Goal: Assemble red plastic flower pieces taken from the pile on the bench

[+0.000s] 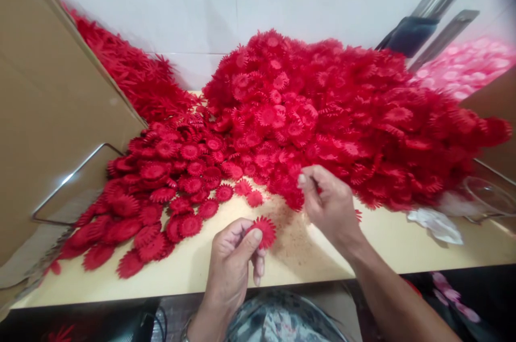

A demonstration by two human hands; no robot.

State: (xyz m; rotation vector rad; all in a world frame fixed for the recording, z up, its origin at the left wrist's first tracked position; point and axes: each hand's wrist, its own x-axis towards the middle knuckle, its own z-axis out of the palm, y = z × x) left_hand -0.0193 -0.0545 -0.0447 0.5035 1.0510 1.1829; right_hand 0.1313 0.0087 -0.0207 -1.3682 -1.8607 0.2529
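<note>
Head view: my left hand [234,256] pinches one red flower disc [264,230] between thumb and fingers, its rim toothed and plastic-looking. My right hand [328,205], at two o'clock from it, closes its fingertips at the edge of the big red heap [342,111], far too many to count. Bare tabletop [181,272] lies between my hands and the near edge.

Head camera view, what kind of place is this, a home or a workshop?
Probably a small workshop for assembling plastic flowers. A huge pile of red flower pieces covers the workbench, a heap of pink pieces sits at the far right, and the left hand holds one red piece.
</note>
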